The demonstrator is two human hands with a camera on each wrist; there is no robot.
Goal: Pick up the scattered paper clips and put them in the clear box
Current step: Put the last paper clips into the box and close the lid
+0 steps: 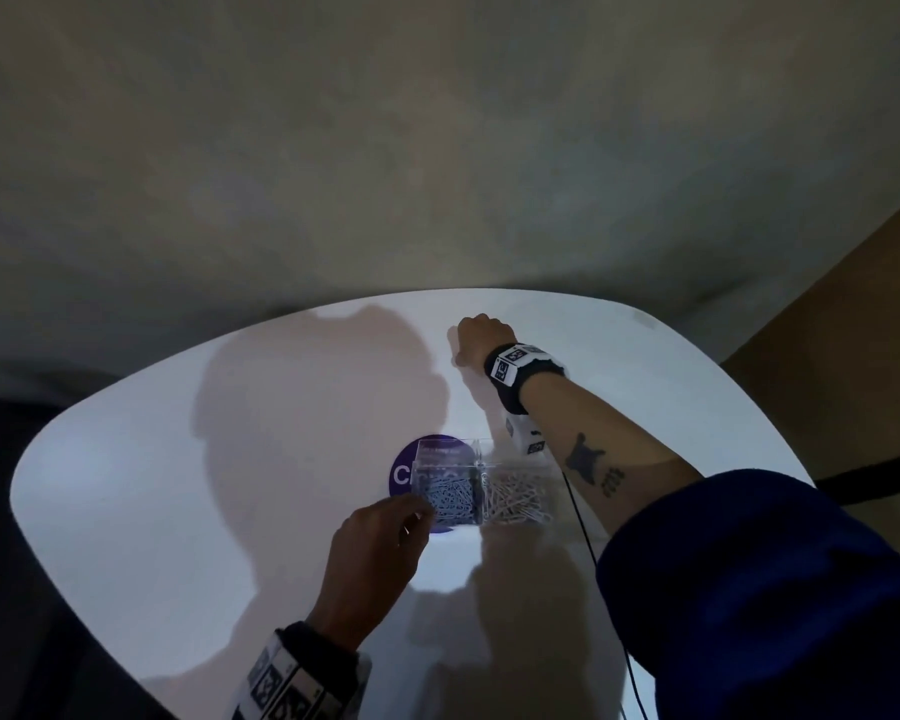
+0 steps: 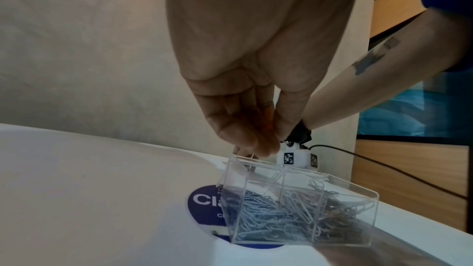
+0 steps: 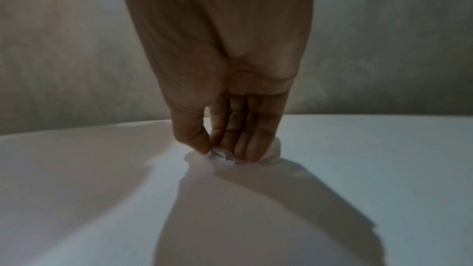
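Observation:
The clear box (image 1: pixel 515 467) stands mid-table with its lid raised. Both of its compartments hold heaps of paper clips (image 2: pixel 268 215). My left hand (image 1: pixel 419 517) hovers at the box's near-left corner, thumb and fingers bunched into a pinch (image 2: pixel 258 147). A small glint shows between them, and what it is cannot be made out. My right hand (image 1: pixel 481 335) reaches to the far side of the table with its fingertips on the surface. There the thumb and fingers pinch a pale paper clip (image 3: pixel 220 154).
A round purple sticker (image 1: pixel 404 475) lies under the box. The white table (image 1: pixel 178 459) has rounded edges and ends close beyond my right hand, near a plain wall. A black cable (image 1: pixel 585 543) runs from my right wrist camera toward me. Wooden furniture (image 1: pixel 853 304) stands at the right.

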